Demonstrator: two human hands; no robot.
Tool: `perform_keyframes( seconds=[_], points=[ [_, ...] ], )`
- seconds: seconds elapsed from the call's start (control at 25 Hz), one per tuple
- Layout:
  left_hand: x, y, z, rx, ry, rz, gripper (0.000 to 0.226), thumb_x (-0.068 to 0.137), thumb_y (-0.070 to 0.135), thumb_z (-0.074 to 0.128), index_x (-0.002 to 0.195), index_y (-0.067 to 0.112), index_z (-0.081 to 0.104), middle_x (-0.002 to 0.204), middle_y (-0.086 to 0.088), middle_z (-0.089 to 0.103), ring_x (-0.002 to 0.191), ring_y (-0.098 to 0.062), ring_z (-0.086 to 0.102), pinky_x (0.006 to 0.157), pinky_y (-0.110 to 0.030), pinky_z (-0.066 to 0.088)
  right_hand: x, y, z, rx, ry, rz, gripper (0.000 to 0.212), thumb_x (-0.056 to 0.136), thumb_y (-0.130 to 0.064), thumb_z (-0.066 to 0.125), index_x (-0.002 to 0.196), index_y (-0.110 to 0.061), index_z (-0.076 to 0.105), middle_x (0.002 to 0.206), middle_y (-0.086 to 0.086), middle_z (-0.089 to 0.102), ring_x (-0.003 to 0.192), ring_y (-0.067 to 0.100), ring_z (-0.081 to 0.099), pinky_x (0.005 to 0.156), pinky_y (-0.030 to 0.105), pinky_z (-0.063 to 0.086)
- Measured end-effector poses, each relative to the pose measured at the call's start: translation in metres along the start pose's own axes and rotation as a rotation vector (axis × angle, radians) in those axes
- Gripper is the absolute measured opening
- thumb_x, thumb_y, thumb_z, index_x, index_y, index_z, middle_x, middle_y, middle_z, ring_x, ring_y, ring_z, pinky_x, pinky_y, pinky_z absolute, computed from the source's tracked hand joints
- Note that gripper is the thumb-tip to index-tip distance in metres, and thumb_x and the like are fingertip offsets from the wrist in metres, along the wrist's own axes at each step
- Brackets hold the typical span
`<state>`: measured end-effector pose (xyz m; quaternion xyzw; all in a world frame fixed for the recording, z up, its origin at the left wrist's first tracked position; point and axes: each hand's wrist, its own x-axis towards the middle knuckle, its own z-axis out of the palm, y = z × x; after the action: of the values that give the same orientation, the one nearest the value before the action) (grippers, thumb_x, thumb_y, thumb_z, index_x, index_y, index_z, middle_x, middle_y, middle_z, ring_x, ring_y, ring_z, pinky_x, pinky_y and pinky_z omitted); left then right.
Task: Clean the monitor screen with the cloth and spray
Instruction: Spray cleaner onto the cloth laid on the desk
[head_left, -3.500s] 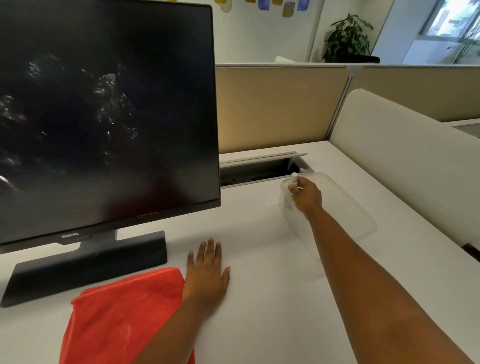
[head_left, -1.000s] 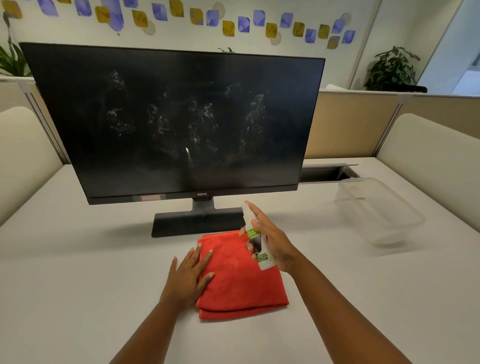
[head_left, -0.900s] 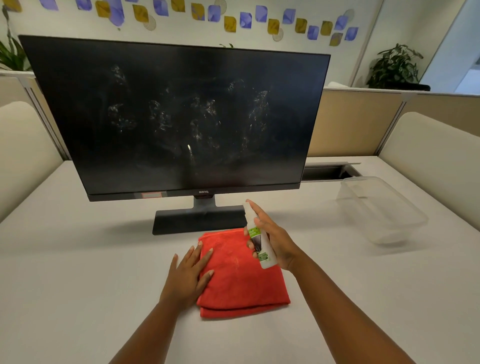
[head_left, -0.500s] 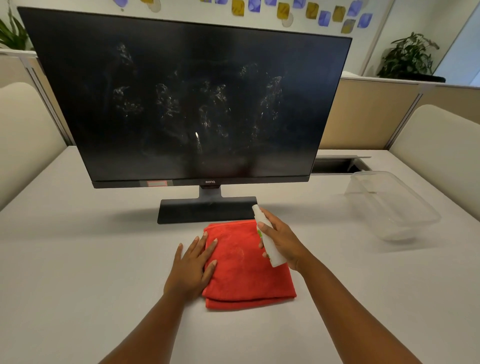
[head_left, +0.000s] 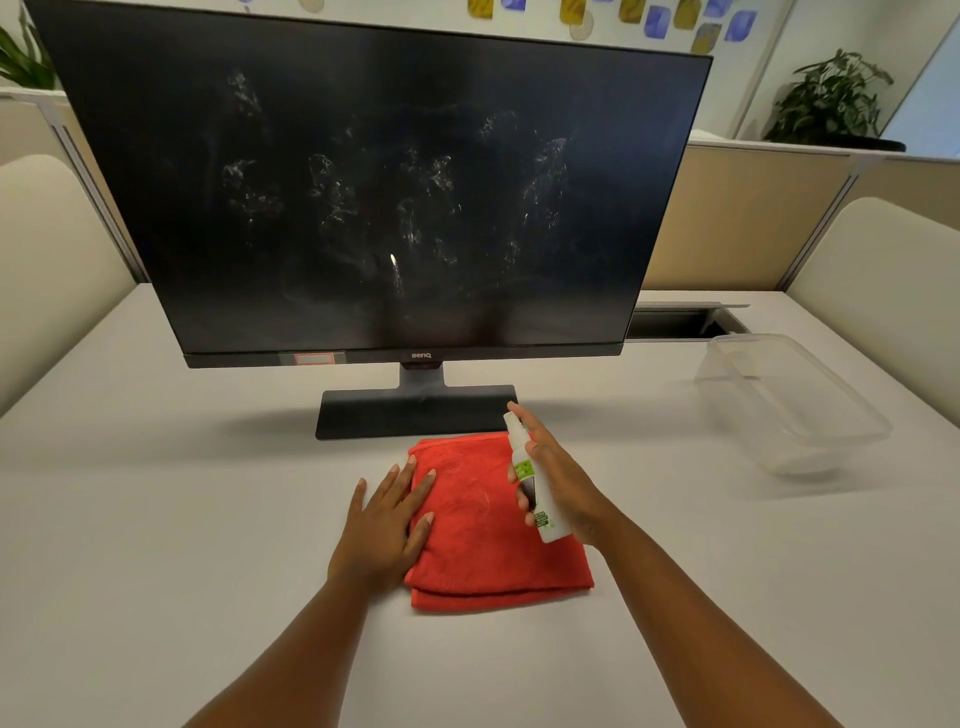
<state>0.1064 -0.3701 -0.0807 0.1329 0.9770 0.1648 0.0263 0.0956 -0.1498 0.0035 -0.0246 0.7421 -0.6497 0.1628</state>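
Showing the preparatory stage: right hand (head_left: 563, 480) fingers wrapped around the spray bottle (head_left: 532, 486), nozzle over the folded cloth (head_left: 493, 525) under the left hand's (head_left: 384, 525) flat, spread fingers; the monitor screen (head_left: 384, 197), beyond both fingertips, remains smudged, unwiped.

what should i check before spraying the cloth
1. Bottle gripped in right hand: ok.
2. Finger on the nozzle top: ok.
3. Nozzle aimed at the cloth: cannot tell.
4. Cloth held flat by left hand: ok.
5. Cloth folded, on the desk in front of the monitor: ok.
6. Screen clean: not ok, smudges across the middle.
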Motion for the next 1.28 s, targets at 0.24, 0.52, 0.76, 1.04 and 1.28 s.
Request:
perform_keyframes(
  seconds=[0.24,0.52,0.76,1.04,1.28],
  points=[
    [0.0,0.001,0.0,-0.009,-0.008,-0.02,0.066,0.083,0.053,0.006,0.139,0.024,-0.015,0.157,0.002,-0.003,0.144,-0.014,-0.004,0.114,-0.04,-0.013,0.011,0.005,0.0,-0.891,0.214,-0.066,0.05,0.096,-0.034,0.038,0.14,-0.047,0.018,0.125,0.006,0.058,0.098,0.025,0.062,0.081,0.038,0.051],
    [0.0,0.0,0.0,-0.012,0.006,-0.01,0.061,0.091,0.051,0.012,0.142,0.026,-0.009,0.157,0.001,-0.001,0.145,-0.015,-0.002,0.115,-0.041,-0.011,0.031,0.008,0.022,-1.319,0.095,-0.024,0.048,0.098,-0.023,0.03,0.142,-0.04,0.019,0.113,0.012,0.061,0.099,0.029,0.059,0.082,0.04,0.049],
    [0.0,0.0,0.001,-0.022,0.026,-0.008,0.058,0.095,0.044,0.021,0.143,0.028,-0.007,0.157,0.002,-0.002,0.144,-0.014,-0.002,0.114,-0.04,-0.012,0.03,0.016,0.027,-1.237,0.089,-0.043,0.047,0.098,-0.024,0.033,0.142,-0.036,0.021,0.109,0.012,0.063,0.095,0.027,0.061,0.083,0.039,0.051],
    [0.0,0.0,0.002,-0.014,0.03,-0.003,0.058,0.095,0.045,0.021,0.143,0.027,-0.008,0.157,0.002,-0.001,0.144,-0.014,-0.002,0.114,-0.04,-0.012,0.026,0.008,0.021,-0.927,-0.016,0.178,0.061,0.096,-0.027,0.038,0.145,-0.037,0.002,0.147,0.015,0.035,0.129,0.034,0.041,0.102,0.047,0.037],
    [0.0,-0.002,0.004,0.002,0.033,-0.001,0.062,0.089,0.051,0.011,0.142,0.027,-0.009,0.157,0.001,0.0,0.145,-0.015,-0.001,0.114,-0.039,-0.011,0.021,0.003,0.019,-0.68,0.072,0.241,0.076,0.089,-0.013,0.054,0.145,-0.034,0.006,0.13,0.014,0.051,0.098,0.026,0.059,0.078,0.037,0.053]
  ],
)
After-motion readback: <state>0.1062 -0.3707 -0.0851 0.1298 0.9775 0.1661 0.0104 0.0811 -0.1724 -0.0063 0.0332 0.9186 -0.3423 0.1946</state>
